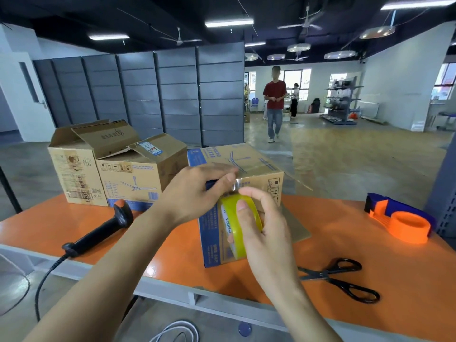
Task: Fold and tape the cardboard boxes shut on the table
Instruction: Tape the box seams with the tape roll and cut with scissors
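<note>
Right hand point(261, 225) grips a yellow tape roll point(238, 219), fingers curled round it, against the front of the closed cardboard box point(249, 157) on the orange table point(370, 245). Just above, the left hand point(197, 191) pinches the tape end point(236, 185) at the box's top edge. Best to pull the strip taut, centred on the seam. The hands hide the seam there.

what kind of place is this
Probably a packing or shipping station in a large open warehouse-style room: cardboard boxes on an orange table, a handheld barcode scanner, a tape dispenser, and shelving racks further back.
</note>
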A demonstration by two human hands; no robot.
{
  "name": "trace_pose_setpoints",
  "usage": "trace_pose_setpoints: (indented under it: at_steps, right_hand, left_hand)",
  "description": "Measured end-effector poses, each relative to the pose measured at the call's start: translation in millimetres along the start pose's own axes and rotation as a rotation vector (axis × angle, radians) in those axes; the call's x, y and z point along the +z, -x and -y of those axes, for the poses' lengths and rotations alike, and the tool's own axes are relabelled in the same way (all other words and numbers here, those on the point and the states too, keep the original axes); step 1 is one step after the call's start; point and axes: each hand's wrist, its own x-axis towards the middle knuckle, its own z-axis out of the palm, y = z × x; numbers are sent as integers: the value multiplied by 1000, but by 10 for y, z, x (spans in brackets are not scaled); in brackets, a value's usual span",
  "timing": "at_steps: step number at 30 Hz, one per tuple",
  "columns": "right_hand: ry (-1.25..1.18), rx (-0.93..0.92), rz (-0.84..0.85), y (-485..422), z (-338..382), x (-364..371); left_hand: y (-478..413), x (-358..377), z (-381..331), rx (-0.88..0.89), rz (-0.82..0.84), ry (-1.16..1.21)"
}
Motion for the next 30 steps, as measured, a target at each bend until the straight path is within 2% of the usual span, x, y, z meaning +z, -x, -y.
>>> trace_pose_setpoints:
  at_steps: [7, 13, 18, 22, 30]
  right_hand:
    - [32, 2, 32, 53, -22, -54]
    - [44, 4, 34, 63, 15, -68]
    - [232, 1, 3, 24, 29, -75]
    - [269, 85, 43, 49, 5, -95]
    - [243, 127, 113, 124, -102, -87]
  left_hand:
    - [-74, 24, -23, 57, 49, -169]
    - [-71, 53, -42, 30, 24, -125]
    - [-49, 53, -37, 24, 14, -104]
    - [-41, 27, -65, 14, 62, -81]
    - [-74, -37, -64, 25, 182, -154]
